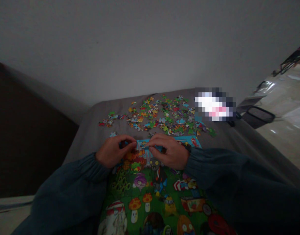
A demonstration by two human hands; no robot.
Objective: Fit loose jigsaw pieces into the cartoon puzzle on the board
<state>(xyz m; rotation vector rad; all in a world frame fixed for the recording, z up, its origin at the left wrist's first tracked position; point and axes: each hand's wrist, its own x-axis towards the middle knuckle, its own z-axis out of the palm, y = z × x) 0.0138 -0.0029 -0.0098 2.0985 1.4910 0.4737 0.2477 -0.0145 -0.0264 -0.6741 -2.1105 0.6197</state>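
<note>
Head view, nearest: a finished puzzle picture (150,202) lies between the sleeves. At its far edge the left hand (113,151) and right hand (168,151) pinch what seems a small puzzle piece (139,147) between fingertips; it could slip or jam if forced. Beyond, loose pieces (162,116) blur in dim light

2 hands (113,150) (168,150), 1 puzzle board (155,192), 1 scattered heap of loose pieces (162,116) (too many, too small to count), 1 black basket (259,117).
</note>
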